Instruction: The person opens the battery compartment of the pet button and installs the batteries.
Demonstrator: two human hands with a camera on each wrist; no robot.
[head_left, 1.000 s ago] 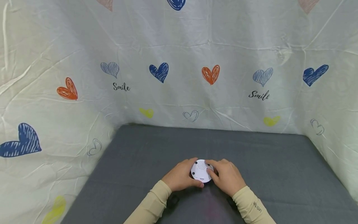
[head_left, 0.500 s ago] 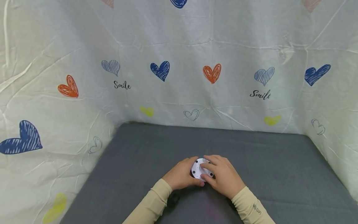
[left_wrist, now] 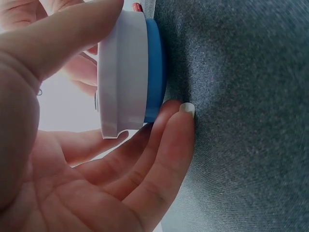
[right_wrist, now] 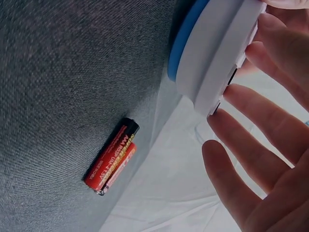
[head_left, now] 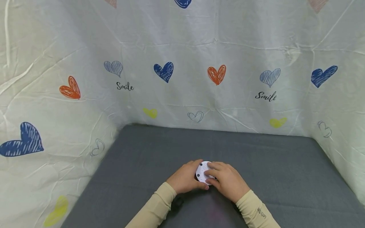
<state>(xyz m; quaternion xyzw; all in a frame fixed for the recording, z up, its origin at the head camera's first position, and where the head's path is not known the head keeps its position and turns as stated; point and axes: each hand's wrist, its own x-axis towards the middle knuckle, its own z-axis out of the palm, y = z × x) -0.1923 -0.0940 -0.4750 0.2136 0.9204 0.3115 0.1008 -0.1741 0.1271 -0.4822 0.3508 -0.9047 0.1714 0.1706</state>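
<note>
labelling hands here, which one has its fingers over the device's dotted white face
The right hand: its fingers lie over the white device's dotted face, while the left hand grips the rim.

The round device (head_left: 201,170) is a squat disc with a white, two-step housing and a shallow, domed blue section on the opposite side. It is oriented with the blue section toward the grey surface (head_left: 159,152) and the white face upward, that face bearing a group of small perforations and black circular pads near the rim. The left hand (head_left: 185,178) holds it at the edge; fingertips of the right hand (head_left: 228,181) contact the white face.
</note>
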